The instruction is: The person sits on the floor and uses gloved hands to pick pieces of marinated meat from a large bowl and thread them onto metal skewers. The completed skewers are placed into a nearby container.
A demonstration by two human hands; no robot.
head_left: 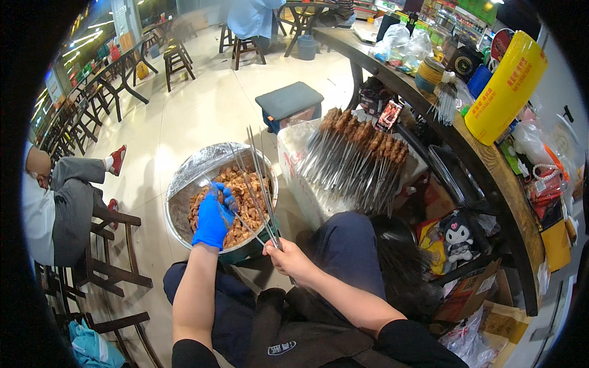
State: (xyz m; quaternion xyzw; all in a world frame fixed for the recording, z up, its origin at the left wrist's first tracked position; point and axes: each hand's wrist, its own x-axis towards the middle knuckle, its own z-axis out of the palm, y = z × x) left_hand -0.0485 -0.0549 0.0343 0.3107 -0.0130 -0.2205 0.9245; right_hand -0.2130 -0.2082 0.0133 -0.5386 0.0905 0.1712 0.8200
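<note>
My left hand [215, 216], in a blue glove, is over a large round metal bowl [171, 221] of diced raw meat [246, 225]. Its fingers curl around the far part of a single metal skewer [248, 228]; whether meat is between them is hard to tell. My bare right hand [291, 261] grips the near end of that skewer along with a bundle of long metal skewers [269, 207] that fan upward over the bowl's right side. Clear plastic film [193, 168] lines the bowl's far left rim. Right of the bowl, many meat-loaded skewers [354, 152] lie piled on a white box [294, 170].
A wooden counter [501, 184] curves along the right, carrying a yellow roll [506, 87] and plastic bags. A lit phone [389, 115] leans beyond the skewers. One grey-topped stool [290, 99] stands ahead. At left, a seated person [69, 202] is near wooden stools [115, 248].
</note>
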